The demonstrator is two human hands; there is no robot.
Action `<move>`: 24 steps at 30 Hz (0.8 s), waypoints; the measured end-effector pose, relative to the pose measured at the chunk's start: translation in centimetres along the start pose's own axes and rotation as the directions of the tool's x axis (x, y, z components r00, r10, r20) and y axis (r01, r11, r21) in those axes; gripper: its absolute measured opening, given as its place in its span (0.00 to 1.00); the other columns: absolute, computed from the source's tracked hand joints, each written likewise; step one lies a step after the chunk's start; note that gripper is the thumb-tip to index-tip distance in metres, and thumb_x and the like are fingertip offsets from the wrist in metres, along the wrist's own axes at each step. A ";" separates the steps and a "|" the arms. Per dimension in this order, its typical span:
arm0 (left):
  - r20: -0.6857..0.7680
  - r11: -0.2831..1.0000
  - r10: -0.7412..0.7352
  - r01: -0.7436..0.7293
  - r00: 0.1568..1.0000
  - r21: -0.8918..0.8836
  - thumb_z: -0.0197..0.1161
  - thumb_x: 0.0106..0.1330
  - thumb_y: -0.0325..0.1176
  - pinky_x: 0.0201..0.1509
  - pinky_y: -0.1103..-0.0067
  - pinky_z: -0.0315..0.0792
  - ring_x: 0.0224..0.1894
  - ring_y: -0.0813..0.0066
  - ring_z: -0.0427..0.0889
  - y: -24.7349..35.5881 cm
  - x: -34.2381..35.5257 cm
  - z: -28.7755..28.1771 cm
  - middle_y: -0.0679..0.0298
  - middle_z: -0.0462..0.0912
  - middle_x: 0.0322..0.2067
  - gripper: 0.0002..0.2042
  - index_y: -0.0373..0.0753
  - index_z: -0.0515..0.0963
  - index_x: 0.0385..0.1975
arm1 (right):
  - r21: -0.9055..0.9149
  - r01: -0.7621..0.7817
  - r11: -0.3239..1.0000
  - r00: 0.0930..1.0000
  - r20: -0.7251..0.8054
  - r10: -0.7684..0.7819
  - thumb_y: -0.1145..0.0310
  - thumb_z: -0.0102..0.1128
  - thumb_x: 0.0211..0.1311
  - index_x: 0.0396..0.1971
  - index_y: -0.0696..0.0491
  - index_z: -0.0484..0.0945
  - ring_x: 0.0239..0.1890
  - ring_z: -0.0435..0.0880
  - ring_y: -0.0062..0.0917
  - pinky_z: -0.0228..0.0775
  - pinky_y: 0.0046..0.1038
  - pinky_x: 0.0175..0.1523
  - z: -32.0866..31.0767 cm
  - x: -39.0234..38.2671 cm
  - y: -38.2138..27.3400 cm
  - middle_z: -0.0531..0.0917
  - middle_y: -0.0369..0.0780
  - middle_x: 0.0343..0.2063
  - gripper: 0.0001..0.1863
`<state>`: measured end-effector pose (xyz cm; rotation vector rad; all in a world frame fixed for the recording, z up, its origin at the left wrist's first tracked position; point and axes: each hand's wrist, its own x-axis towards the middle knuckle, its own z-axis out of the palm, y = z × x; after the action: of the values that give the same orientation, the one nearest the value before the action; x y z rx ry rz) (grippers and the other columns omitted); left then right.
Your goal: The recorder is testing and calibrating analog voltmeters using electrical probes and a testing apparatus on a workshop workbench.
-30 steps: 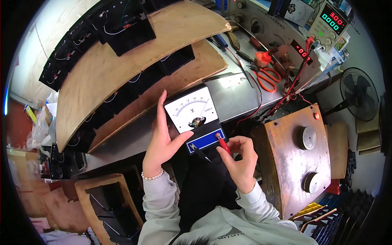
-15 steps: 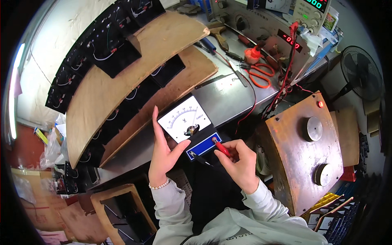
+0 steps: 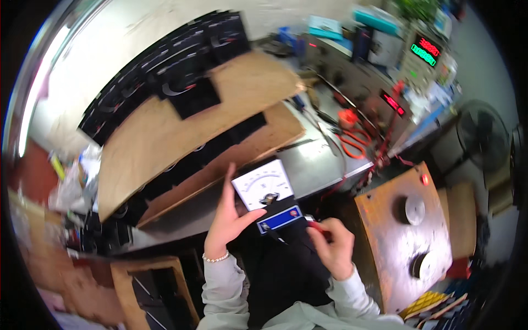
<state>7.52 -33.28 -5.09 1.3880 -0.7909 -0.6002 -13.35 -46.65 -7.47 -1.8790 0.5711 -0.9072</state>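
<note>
My left hand [image 3: 224, 226] grips a voltmeter [image 3: 258, 186] by its left side, thumb over the lower corner of the face. The meter has a white dial, a black body and a blue terminal strip [image 3: 281, 218]. A black clip [image 3: 271, 233] is attached at the strip's left terminal. My right hand [image 3: 336, 248] pinches a red clip [image 3: 315, 224], its tip just off the strip's right end. Motion blurs the picture, and the fingers behind the meter are hidden.
Curved wooden boards [image 3: 258, 74] carrying several black meters stand on the metal bench, far left. Orange-handled scissors [image 3: 355, 144] and a power supply [image 3: 421, 60] are at the back right. Nearer stands a metal box with two round knobs [image 3: 415, 210], a fan [image 3: 481, 132] behind.
The red clip has come off the right terminal and moved right with my right hand. My left hand still holds the meter. The whole view has shifted, and the supply's display reads differently.
</note>
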 end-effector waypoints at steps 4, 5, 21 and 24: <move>-0.149 0.824 0.215 -0.097 0.965 0.558 0.80 0.47 0.27 0.62 0.70 0.74 0.60 0.64 0.75 -0.6 -1.4 0.8 0.55 0.71 0.57 0.43 0.32 0.61 0.64 | 0.301 -0.311 0.901 0.950 0.076 0.303 0.80 0.67 0.62 0.45 0.61 0.75 0.34 0.80 0.16 0.73 0.18 0.38 -1.9 -1.9 -1.6 0.83 0.36 0.34 0.13; -0.204 0.798 0.274 -0.104 0.940 0.593 0.82 0.45 0.30 0.60 0.69 0.74 0.57 0.62 0.76 0.7 -2.6 2.3 0.54 0.71 0.55 0.43 0.32 0.63 0.62 | 0.228 -0.334 0.915 0.942 0.126 0.313 0.80 0.69 0.59 0.44 0.61 0.76 0.35 0.80 0.15 0.71 0.17 0.39 -1.7 -2.3 -3.2 0.83 0.36 0.34 0.14; -0.672 -0.334 0.314 0.741 0.671 0.583 0.66 0.46 0.12 0.54 0.71 0.79 0.57 0.51 0.79 22.3 -38.6 -10.0 0.52 0.70 0.65 0.45 0.49 0.64 0.69 | -0.112 -0.032 0.993 0.850 0.521 0.086 0.77 0.72 0.57 0.30 0.59 0.77 0.24 0.63 0.11 0.54 0.16 0.27 2.6 -4.8 1.7 0.75 0.30 0.24 0.09; -0.674 -0.314 0.265 0.722 0.690 0.616 0.54 0.58 0.15 0.59 0.66 0.73 0.56 0.49 0.78 21.2 -43.0 -12.7 0.49 0.75 0.59 0.39 0.45 0.57 0.74 | -0.109 0.076 0.991 0.887 0.461 -0.018 0.76 0.71 0.60 0.31 0.59 0.76 0.24 0.61 0.10 0.50 0.16 0.26 2.5 -4.1 2.5 0.72 0.29 0.24 0.09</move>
<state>-10.65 10.31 10.08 3.2901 -0.0881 0.6154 -13.92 -43.51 -11.86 -2.1361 0.2945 -0.4313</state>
